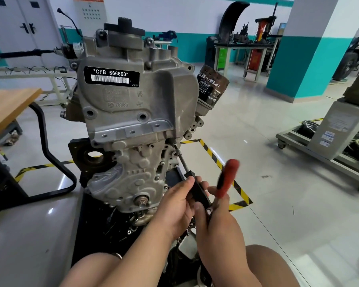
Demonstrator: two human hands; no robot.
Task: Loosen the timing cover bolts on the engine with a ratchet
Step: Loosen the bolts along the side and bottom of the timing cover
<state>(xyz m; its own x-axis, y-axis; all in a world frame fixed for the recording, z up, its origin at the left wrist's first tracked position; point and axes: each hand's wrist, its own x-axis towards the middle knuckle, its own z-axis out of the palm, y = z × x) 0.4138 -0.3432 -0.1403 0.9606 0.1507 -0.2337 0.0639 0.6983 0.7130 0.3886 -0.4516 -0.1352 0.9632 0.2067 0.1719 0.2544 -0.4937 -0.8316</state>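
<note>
The grey engine (133, 112) stands in front of me, its timing cover (131, 175) facing me with several small bolts along its edges. A ratchet with a red handle (227, 178) carries a long thin extension (181, 160) whose tip sits on a bolt (173, 143) at the cover's upper right edge. My left hand (176, 204) grips the black extension grip just below the shaft. My right hand (215, 212) holds the ratchet near its head, the red handle sticking up and blurred.
A black oil filter (210, 88) juts out at the engine's right. A wooden tabletop (6, 106) with a black tube frame stands at left. Yellow-black floor tape (216, 160) runs behind the ratchet. A grey wheeled cart (330, 146) sits at right, a teal pillar beyond.
</note>
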